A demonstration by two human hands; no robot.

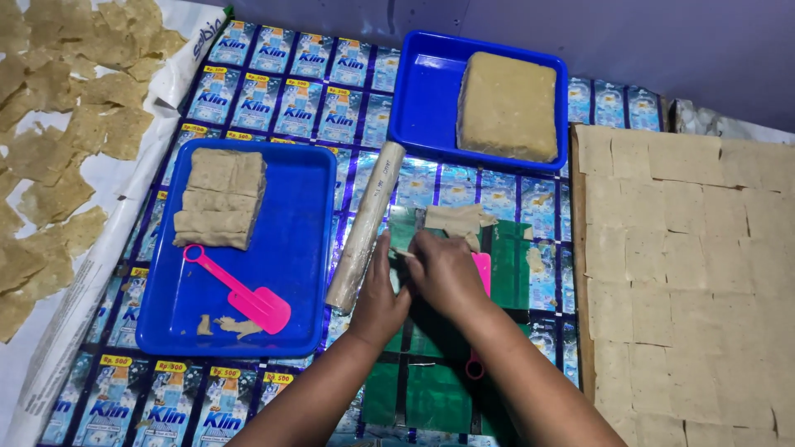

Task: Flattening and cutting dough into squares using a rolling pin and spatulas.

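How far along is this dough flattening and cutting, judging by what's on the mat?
Done, it seems: a grid of thin cut squares fills the board at right, and flat pieces lie spread at left. In hand: both hands, left hand and right hand, press beside a small dough piece on the green sheet, next to the rolling pin. Left: stacked slabs and a big block wait in blue trays.

Rolling pin (364,225) lies between tray (298,248) and hands (431,277).

Sachet-sheet mat (273,91) carries blue trays (290,248), rolling pin (364,223), dough squares (687,248).
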